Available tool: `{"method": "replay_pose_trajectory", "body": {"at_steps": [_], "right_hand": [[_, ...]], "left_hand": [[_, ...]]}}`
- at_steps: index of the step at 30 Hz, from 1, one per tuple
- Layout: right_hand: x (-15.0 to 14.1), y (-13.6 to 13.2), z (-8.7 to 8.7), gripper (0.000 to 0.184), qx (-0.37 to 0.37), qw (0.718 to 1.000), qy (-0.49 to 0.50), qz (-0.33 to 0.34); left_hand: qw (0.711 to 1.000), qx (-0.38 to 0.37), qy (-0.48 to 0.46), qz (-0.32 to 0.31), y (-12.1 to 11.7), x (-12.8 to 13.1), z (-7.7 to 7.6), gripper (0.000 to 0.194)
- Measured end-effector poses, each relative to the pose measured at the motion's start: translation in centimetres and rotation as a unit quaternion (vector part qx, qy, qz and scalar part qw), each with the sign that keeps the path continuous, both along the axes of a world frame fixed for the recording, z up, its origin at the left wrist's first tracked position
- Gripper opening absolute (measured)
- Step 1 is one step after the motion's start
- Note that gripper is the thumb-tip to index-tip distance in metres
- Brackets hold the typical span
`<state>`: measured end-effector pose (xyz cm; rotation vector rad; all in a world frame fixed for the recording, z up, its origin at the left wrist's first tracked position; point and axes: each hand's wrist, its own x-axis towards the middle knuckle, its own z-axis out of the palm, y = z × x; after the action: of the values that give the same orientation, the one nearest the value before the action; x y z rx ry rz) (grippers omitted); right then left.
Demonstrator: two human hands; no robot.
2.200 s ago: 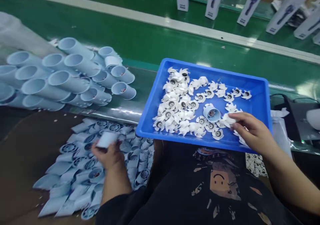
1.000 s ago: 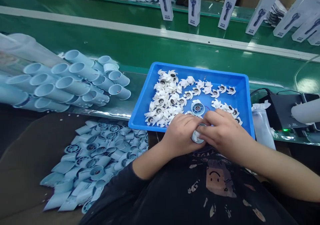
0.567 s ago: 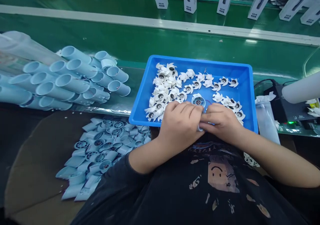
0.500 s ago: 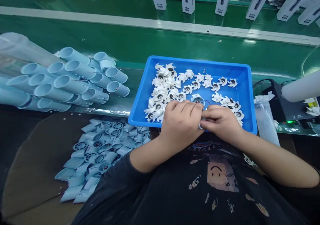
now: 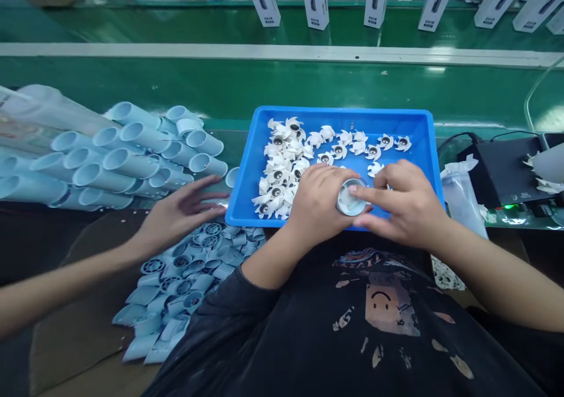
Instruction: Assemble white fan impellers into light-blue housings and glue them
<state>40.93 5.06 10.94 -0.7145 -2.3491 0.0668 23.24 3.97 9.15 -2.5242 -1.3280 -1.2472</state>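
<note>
My left hand (image 5: 319,200) is wrapped round a short light-blue tube (image 5: 351,210), its round opening facing up at me. Inside that opening sits a white fan wheel (image 5: 348,195). The index finger of my right hand (image 5: 399,206) rests on the fan wheel, with the thumb apart below it, near the tube's rim. The other right fingers are bent. Both hands are over the front of a blue tray (image 5: 343,113). White fan wheels (image 5: 286,150) with dark hubs are heaped in its left part, and several more lie loose across it.
Another person's hand (image 5: 187,206) reaches in from the left. Light-blue tubes (image 5: 127,162) are stacked left of the tray, above a pile of blue housings (image 5: 180,285). A black box (image 5: 502,165) with a green light stands right. White printed cartons (image 5: 315,3) line the back.
The tube has come into fuller view, its opening turned towards me with the fan wheel inside. My right index finger has moved onto it. Another person's hand has entered from the left.
</note>
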Motion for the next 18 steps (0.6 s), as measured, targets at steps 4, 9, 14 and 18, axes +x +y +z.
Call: {"method": "replay_pose_trajectory", "body": {"at_steps": [4,9,14,18], "right_hand": [[1.0,-1.3,0.2,0.048,0.11,0.992,-0.02,-0.062],[1.1,-2.2,-0.4,0.052,0.115,0.991,-0.009,-0.062],[1.1,-2.7,-0.8,0.054,0.101,0.993,0.016,-0.058],[1.1,-3.1,-0.8,0.044,0.072,0.996,0.028,-0.052]], "left_hand": [[0.999,-0.007,-0.048,-0.003,-0.2,0.2,-1.1,0.028],[0.999,0.008,-0.048,-0.01,-0.8,0.6,-1.2,0.027],[0.999,0.021,-0.036,-0.002,-1.1,0.5,-1.2,0.027],[0.999,-0.01,-0.033,-0.004,-1.1,0.4,-1.7,0.029]]}}
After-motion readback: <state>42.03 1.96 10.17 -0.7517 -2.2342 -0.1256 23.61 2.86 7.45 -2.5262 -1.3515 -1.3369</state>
